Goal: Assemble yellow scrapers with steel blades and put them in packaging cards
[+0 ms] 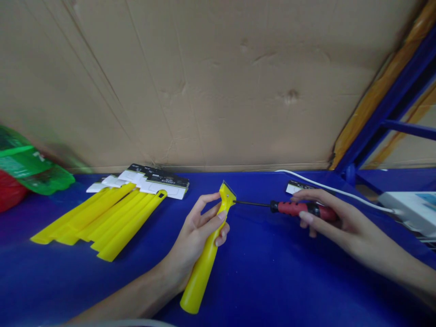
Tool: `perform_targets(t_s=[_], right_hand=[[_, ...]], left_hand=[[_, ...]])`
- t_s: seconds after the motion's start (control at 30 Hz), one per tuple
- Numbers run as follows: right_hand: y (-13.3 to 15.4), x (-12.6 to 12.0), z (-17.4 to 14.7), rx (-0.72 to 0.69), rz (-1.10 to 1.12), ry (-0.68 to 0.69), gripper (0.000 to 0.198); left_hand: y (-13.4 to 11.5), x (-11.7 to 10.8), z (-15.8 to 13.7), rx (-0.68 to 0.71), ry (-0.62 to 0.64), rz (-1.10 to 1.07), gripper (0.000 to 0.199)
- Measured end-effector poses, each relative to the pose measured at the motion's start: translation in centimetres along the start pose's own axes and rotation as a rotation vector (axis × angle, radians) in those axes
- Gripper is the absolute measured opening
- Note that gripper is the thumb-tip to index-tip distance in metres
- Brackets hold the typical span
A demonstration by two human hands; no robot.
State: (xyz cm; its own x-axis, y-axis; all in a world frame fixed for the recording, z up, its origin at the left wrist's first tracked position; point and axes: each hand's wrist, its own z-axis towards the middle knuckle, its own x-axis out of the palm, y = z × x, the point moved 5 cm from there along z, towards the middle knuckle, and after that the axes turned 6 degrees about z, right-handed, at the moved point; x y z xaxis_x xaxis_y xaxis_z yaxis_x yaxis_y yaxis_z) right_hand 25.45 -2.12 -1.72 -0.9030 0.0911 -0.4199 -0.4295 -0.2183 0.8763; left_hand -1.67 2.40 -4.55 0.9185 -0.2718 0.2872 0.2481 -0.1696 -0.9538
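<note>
My left hand point(207, 227) is closed around the upper part of a yellow scraper point(200, 277), its thin dark blade edge at the top and its handle slanting down to the left. My right hand point(327, 215) grips the red and black handle of a screwdriver point(289, 207). The dark shaft lies level, and its tip meets the side of the scraper head near a small screw. Whether the tip sits in a screw there is too small to tell.
Several yellow handles point(129, 222) with black-and-white cards point(163, 181) lie at the left. A green plastic bottle point(34, 159) and red bag point(10, 190) are further left. Behind my right hand are another card point(296, 186), a white cable point(340, 188) and a white box point(405, 206). Cardboard point(218, 91) stands behind.
</note>
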Motion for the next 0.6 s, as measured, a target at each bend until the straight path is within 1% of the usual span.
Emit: perform_targets(t_s=[0.07, 0.1, 0.13, 0.2, 0.3, 0.37, 0.43, 0.53, 0.6], right_hand=[[0.5, -0.1, -0.2, -0.097, -0.072, 0.060, 0.046], [0.7, 0.0, -0.3, -0.113, -0.092, 0.087, 0.045], [0.8, 0.1, -0.4, -0.096, -0.091, 0.104, 0.044], [0.7, 0.2, -0.4, 0.017, -0.016, 0.100, 0.046], [0.4, 0.8, -0.4, 0.216, 0.202, 0.076, 0.054], [0.2, 1.2, -0.3, 0.295, 0.337, 0.069, 0.057], [-0.4, 1.4, -0.3, 0.375, 0.455, 0.050, 0.055], [-1.3, 1.1, -0.2, 0.437, 0.527, 0.020, 0.048], [-1.4, 0.6, -0.1, 0.401, 0.509, -0.004, 0.042]], left_hand=[[0.0, 0.0, 0.1, -0.008, 0.000, 0.008, 0.051], [-0.1, 0.0, 0.1, -0.007, 0.001, 0.011, 0.052], [-0.2, 0.0, 0.0, -0.003, 0.003, 0.013, 0.052], [-0.3, 0.0, 0.0, -0.006, 0.011, 0.020, 0.051], [-0.1, 0.0, -0.1, -0.011, 0.031, 0.017, 0.048], [0.0, -0.1, 0.0, 0.006, 0.040, 0.000, 0.045], [0.1, -0.2, 0.2, 0.028, 0.041, -0.020, 0.044], [0.3, -0.3, 0.4, 0.025, 0.040, -0.046, 0.047], [0.4, -0.3, 0.5, -0.009, 0.047, -0.066, 0.050]])
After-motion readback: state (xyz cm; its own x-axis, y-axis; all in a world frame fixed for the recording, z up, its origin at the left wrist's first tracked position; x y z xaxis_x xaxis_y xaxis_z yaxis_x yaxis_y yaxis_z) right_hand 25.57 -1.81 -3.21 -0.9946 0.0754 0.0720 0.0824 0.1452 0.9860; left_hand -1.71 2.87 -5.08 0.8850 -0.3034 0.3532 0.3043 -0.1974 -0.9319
